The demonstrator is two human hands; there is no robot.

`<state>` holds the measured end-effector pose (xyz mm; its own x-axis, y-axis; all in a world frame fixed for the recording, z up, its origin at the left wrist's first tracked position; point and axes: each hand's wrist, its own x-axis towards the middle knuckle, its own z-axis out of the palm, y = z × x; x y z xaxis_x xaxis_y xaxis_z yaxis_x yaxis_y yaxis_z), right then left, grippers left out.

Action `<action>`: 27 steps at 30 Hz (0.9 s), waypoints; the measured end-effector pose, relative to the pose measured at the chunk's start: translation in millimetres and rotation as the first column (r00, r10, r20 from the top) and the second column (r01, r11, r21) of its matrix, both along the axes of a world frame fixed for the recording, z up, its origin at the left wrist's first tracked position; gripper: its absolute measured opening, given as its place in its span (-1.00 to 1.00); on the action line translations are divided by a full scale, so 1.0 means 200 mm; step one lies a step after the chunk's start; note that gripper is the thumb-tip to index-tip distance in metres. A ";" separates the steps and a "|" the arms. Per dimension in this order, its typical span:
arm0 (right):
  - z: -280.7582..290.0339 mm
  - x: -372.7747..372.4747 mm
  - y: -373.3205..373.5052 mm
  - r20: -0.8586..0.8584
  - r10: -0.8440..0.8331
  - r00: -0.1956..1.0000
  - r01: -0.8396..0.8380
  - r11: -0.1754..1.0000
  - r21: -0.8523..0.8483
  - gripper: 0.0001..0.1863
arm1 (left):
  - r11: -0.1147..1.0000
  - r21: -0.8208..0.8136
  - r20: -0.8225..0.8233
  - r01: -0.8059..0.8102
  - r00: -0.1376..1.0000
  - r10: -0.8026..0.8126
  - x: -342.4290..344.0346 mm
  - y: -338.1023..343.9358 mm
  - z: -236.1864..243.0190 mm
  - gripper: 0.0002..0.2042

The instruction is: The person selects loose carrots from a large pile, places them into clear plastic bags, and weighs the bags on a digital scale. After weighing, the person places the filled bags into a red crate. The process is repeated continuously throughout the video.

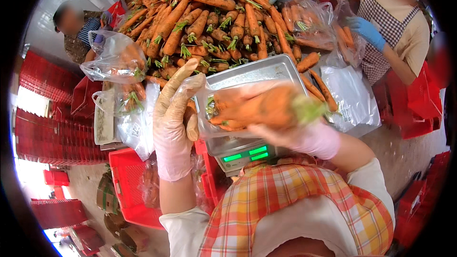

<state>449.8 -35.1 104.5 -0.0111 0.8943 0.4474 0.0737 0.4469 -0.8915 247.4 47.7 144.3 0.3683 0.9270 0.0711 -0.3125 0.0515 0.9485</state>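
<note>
My right hand, in a pale glove and smeared by motion, is wrapped round several orange carrots with short green tops. They lie over a metal scale pan, tips toward the left. My left hand, in a soiled pale glove, holds the mouth of a clear plastic bag at the pan's left side. Its index finger points up. Some carrots show at or inside the bag; how far in they are, I cannot tell. Below the pan sits the scale's green-lit display.
A large heap of soil-marked carrots rises beyond the pan. Flat plastic bags lie to the right, a filled bag to the left. A red crate stands below left. Co-workers work on both sides.
</note>
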 end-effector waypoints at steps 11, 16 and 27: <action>-0.31 0.29 0.07 -0.019 -0.226 0.974 0.191 0.865 -0.464 -0.47 | 0.999 -0.046 -0.059 -0.002 0.998 0.000 -0.05 -0.02 -0.03 -0.64; -0.27 0.32 0.00 0.664 -0.065 0.744 0.358 0.879 -0.315 -0.50 | 0.995 -0.100 -0.082 0.015 0.996 -0.023 0.01 -0.05 -0.01 -0.67; -0.13 0.34 0.02 0.944 0.031 0.327 0.429 0.886 -0.177 -0.41 | 0.996 0.078 -0.204 -0.049 0.977 0.064 0.03 -0.04 0.00 -0.60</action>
